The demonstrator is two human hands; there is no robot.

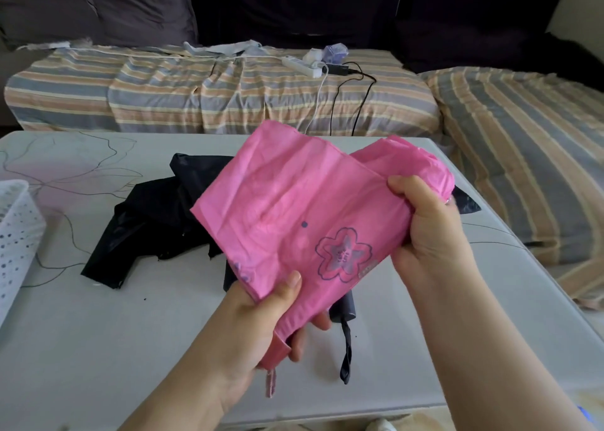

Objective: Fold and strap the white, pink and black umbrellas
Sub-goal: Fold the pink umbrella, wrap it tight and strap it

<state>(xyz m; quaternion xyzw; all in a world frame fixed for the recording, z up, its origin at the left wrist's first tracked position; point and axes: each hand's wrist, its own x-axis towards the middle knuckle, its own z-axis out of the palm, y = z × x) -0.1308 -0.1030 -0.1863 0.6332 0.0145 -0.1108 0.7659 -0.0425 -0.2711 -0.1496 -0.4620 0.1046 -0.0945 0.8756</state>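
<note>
Pale grey desk (98, 332) with faint flower drawing; behind it a sofa (228, 97) under striped cover, dark cushions (294, 5) along back, power strip (302, 65) with cables.

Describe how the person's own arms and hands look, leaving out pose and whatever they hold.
Both forearms are bare up to the frame's edge: no sleeves, watch or bracelet in view. The left hand wears no glove, and its thumbnail is short and unpainted. The right hand is bare too; no ring can be made out on either.
</note>
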